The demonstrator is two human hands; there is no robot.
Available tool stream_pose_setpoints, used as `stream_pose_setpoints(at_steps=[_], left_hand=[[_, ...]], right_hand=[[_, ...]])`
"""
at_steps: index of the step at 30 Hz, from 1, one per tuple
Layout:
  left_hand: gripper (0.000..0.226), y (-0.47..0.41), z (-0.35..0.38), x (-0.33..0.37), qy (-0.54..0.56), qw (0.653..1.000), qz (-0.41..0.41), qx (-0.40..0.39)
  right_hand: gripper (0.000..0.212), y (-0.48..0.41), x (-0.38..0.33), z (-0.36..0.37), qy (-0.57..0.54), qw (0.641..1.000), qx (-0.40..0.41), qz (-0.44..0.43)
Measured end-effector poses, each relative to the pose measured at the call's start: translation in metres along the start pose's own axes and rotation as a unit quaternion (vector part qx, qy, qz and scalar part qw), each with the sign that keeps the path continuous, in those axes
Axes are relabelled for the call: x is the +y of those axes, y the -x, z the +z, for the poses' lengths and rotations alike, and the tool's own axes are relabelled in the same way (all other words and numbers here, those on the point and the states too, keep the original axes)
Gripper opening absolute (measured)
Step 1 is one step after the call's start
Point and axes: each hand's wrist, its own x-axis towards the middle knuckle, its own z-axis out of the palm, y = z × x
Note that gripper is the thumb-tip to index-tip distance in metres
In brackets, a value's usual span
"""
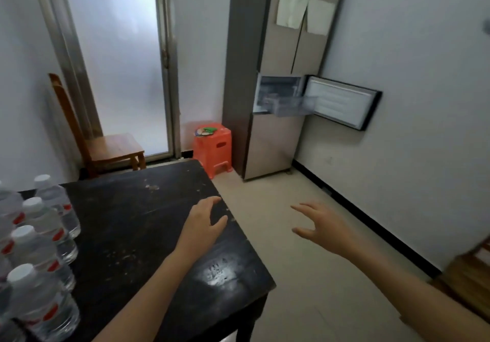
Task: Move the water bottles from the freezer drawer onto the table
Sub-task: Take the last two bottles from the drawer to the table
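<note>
Left hand (205, 221) and right hand (322, 226) are both empty, fingers loose and spread; left hovers over the table (148, 235) edge, right over the floor (305, 302). Water bottles (39, 235) stand upright, clustered at the table's left end. Freezer drawer (291, 106) sits pulled out across the room, door (342, 103) swung wide; we can't tell if any bottles remain inside. We judge the step: walk over, grip one per hand by the body, set them beside the cluster.

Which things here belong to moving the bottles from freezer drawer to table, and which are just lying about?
Job: water bottles, freezer drawer, table, left hand, right hand.
Lying about: wooden chair, orange stool, papers on the fridge.
</note>
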Motion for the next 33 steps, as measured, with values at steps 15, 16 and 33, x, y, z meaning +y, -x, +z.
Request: stream_pose_setpoints(at_steps=[15,16,33], left_hand=[[0.045,0.021,0.138,0.131,-0.051,0.978,0.165,-0.120],[0.045,0.026,0.151,0.140,-0.054,0.976,0.170,-0.125],[0.046,0.097,0.346,0.288,-0.072,0.971,0.156,-0.163]], right_hand=[[0.068,0.167,0.136,-0.031,0.093,0.978,0.013,0.186],[0.068,0.180,0.145,-0.034,0.092,0.977,0.012,0.192],[0.066,0.362,0.329,-0.071,0.043,0.966,0.005,0.256]])
